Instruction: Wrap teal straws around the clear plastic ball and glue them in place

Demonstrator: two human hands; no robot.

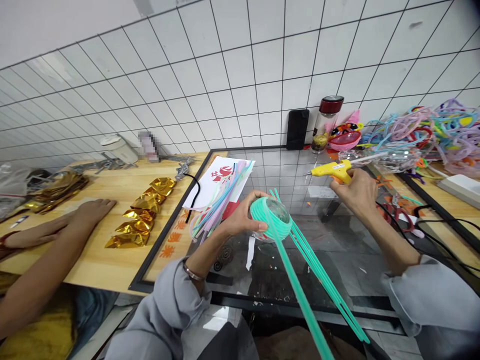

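Note:
My left hand [242, 216] grips a small round clear bowl wrapped in turquoise pipe cleaners [264, 215], its opening tilted up and to the right. One long turquoise strand [296, 285] trails from the wrapping toward me. Several more turquoise pipe cleaners [322, 275] lie on the dark glass tabletop just right of the bowl. My right hand [356, 190] is closed around a yellow glue gun [332, 171], its nozzle pointing left, apart from the bowl. A white glue stick [369, 157] sticks out at the gun's back.
Pastel pipe cleaners [221, 200] lie on a white sheet [202, 172] to the left. Behind stand a black phone [297, 130] and a glass bottle [325, 125]. A colourful pipe cleaner heap [423, 130] and black cables [431, 235] are right. Another person's hands [86, 212] rest near gold foil packets [140, 215].

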